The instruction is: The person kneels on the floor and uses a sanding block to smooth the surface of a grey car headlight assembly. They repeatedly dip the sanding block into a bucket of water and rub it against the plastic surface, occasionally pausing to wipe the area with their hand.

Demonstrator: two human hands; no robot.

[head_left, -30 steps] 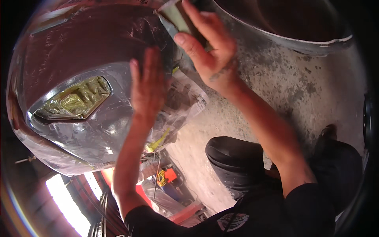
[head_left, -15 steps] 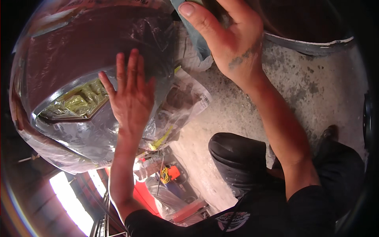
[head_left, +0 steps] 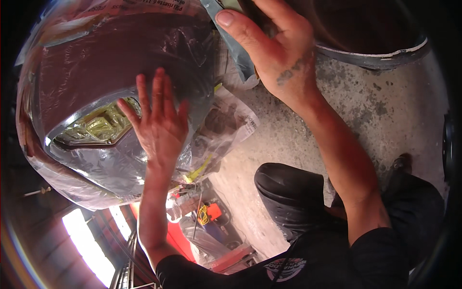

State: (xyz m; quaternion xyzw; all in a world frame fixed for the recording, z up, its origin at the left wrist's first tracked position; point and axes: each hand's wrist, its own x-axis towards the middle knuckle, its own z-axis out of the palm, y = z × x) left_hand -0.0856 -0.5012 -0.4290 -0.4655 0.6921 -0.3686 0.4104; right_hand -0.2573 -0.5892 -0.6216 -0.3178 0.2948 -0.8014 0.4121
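Observation:
My left hand (head_left: pixel 161 120) lies flat, fingers spread, on the grey-primed car body panel (head_left: pixel 101 58), beside the headlight opening. Yellowish masking film (head_left: pixel 103 126) lines that opening. At the top, my right hand (head_left: pixel 286 58) has its thumb stretched over a blue-grey sheet (head_left: pixel 237 45) that hangs down beside the panel's edge. I cannot tell whether the sheet is cloth or paper. The right fingertips are hidden or past the upper edge of the view.
Clear plastic and printed masking paper (head_left: pixel 233 115) wrap the panel's edges. A dark curved part with a pale rim (head_left: pixel 380 58) stands at upper right above the stained concrete floor (head_left: pixel 356 101). Lower down are a red stand (head_left: pixel 233 257) and an orange object with yellow cord (head_left: pixel 211 212).
My left hand has shifted slightly down and stays flat by the headlight opening. The right hand has moved a little left and down, the blue-grey sheet with it.

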